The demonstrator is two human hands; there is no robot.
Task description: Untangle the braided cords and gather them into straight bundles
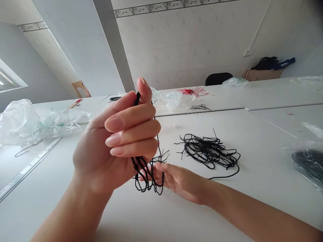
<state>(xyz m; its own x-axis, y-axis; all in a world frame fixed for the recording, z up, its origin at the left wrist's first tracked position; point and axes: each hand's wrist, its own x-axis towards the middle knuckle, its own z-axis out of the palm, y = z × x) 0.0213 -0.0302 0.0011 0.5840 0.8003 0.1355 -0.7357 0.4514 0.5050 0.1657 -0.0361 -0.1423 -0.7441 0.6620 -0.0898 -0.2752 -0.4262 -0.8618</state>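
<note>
"The left hand (111, 151) is curling its fingers around the black cords (137, 165) above the table (174, 218), thumb and forefinger pinching the top!"

"And the right hand (180, 181)?"

"Sitting among the dangling cords; whether its half-hidden fingers are pinching, I can't tell."

"Risks?"

"Cords are crossing (a proper bird's nest), so uneven pulling could be tightening a tangle. A strand (224, 176) from the black pile (207, 148) is passing behind the right forearm (234, 200), maybe inviting a snag."

"Containers?"

"The right-side bag (308, 178) is holding something dark (309, 159); the left-side bag (20, 117) is hiding any contents."
</note>
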